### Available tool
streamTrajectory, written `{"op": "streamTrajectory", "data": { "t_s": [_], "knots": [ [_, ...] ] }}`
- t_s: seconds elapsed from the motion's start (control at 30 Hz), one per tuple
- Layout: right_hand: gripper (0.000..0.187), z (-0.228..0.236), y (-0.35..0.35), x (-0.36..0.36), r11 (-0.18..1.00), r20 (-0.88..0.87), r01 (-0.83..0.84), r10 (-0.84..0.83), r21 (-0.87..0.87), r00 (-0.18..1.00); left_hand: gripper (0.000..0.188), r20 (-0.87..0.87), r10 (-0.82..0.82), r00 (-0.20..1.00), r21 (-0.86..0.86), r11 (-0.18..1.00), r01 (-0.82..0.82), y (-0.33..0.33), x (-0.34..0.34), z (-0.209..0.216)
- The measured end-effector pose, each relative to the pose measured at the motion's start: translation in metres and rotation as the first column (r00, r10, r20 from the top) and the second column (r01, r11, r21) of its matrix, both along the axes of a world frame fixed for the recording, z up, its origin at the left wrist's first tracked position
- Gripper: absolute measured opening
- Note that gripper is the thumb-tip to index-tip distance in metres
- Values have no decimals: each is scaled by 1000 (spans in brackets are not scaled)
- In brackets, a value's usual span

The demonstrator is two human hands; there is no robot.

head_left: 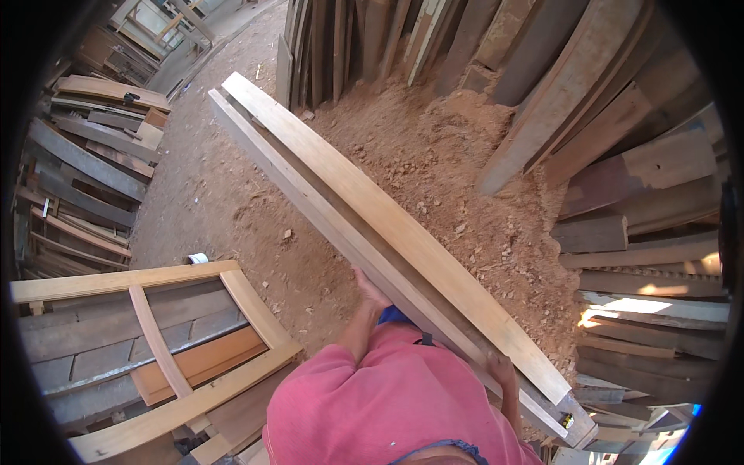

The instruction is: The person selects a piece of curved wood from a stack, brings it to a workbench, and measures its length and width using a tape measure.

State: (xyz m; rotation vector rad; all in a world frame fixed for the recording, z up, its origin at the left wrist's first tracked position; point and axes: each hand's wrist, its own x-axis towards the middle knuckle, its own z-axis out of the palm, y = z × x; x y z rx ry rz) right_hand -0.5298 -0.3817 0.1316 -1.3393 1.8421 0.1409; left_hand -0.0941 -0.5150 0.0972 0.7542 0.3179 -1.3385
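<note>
Two long planed wooden boards run side by side, slanting across my front from far left to near right, with a dark gap between them. The farther one, a pale yellowish board (372, 201), shows a broad smooth face. The nearer, a narrower greyish-pink board (310, 209), lies closest to my body. My left hand (372, 291) is closed on its near edge around the middle, fingers partly hidden beneath. My right hand (500, 364) grips the same board towards its near right end; its fingers are mostly out of sight.
A wooden frame (256, 310) with crossbars stands at my left. Stacked timber (101, 163) fills the far left. Planks lean upright (573, 85) at the back and right, with more piled boards (651, 310) at right. Sawdust and chips cover the ground (217, 201).
</note>
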Motion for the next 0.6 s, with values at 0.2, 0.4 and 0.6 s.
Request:
{"op": "streamTrajectory", "data": {
  "t_s": [0.2,0.4,0.6],
  "knots": [
    [77,-10,-50,69,890,277,-111,-17,441,961,70,-273,-338,901,-390,895,218,-2,10,-38],
    [86,-36,-41,104,886,260,-15,-119,464,958,38,-149,-360,921,-515,823,239,-9,21,2],
    [86,-43,-32,118,966,138,12,-49,259,989,45,-28,-160,987,-145,977,155,-15,25,-1]
  ]
}}
